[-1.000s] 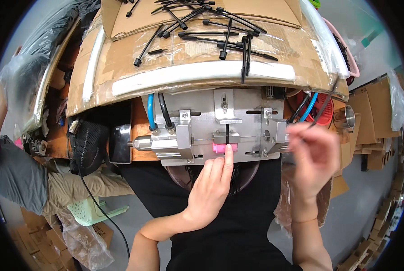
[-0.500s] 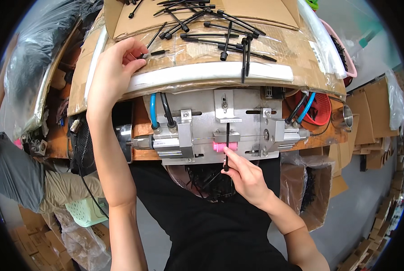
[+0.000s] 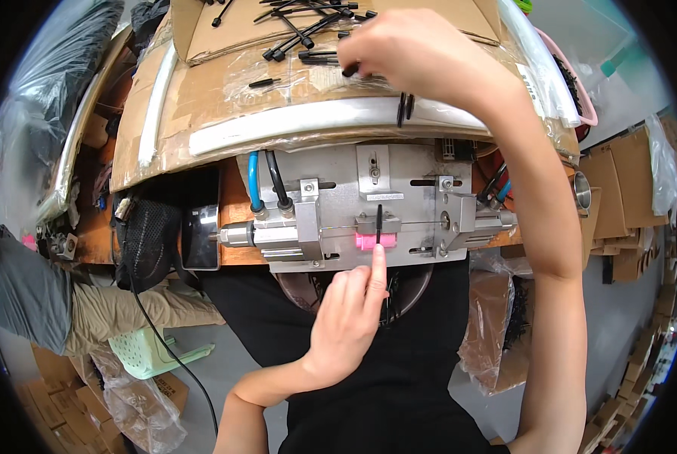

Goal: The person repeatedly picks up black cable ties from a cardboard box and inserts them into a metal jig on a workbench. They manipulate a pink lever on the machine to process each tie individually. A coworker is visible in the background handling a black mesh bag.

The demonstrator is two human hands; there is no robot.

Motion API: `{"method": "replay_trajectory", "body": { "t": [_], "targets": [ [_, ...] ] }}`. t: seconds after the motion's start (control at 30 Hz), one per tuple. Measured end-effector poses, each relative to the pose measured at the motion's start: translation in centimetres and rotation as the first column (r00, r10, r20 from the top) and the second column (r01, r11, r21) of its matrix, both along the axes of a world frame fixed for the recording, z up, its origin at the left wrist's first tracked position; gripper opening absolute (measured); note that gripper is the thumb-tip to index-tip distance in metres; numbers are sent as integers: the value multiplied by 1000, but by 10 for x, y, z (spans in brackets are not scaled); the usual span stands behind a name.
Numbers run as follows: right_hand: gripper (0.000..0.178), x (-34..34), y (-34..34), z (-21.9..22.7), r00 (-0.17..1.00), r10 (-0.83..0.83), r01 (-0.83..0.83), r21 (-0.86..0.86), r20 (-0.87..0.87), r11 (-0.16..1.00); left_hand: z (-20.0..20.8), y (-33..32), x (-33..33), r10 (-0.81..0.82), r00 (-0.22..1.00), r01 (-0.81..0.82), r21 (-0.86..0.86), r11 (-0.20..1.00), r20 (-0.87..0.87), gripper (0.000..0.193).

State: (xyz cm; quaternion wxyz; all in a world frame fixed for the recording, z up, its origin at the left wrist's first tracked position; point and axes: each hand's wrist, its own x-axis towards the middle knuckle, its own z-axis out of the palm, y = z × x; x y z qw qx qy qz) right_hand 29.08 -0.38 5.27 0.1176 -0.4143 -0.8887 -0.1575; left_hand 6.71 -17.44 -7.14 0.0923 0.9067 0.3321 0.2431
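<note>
A slim black rod (image 3: 379,221) lies lengthwise over a pink block (image 3: 365,241) at the middle of a metal clamping fixture (image 3: 338,178). My left hand (image 3: 346,318) reaches up from below; its straight index finger presses the rod at the block while the other fingers curl in. The rod's near end is mostly hidden by that hand. Over the cardboard, my right hand (image 3: 399,53) is closed around a black capped rod (image 3: 350,70), its far part covered by the hand. Beside it lie several similar black rods (image 3: 297,34), loosely piled.
Two metal cylinders, the left (image 3: 281,236) and the right (image 3: 478,227), face each other across the fixture. Blue hose (image 3: 255,181) and black hose (image 3: 278,181) rise from the left one. The cardboard (image 3: 172,136) overhangs behind. A dark bowl (image 3: 414,291) sits below the fixture.
My left hand has come from the cardboard down to the rod on the pink block. My right hand has left the block and swung up to the pile. A short black piece stays on the cardboard.
</note>
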Motion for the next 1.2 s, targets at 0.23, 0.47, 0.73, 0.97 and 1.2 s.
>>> {"method": "replay_trajectory", "body": {
  "t": [0.23,0.47,0.73,0.97,1.2],
  "targets": [
    [17,8,-80,26,541,-49,0,-58,-840,998,-10,3,15,71,992,-67,37,997,-103,61],
    [49,-42,-206,-87,543,-226,162,-163,-809,973,53,64,2,-28,997,23,77,997,67,56],
    [61,-83,-214,-155,636,-321,234,-222,-702,947,93,252,37,135,978,-138,4,990,157,23],
    [59,-80,-212,-131,687,-382,217,-326,-619,920,97,244,19,70,959,-88,56,995,274,18],
    [19,6,-100,-35,872,-248,368,231,-422,901,89,162,-13,29,973,-49,82,995,229,8]
  ]
}}
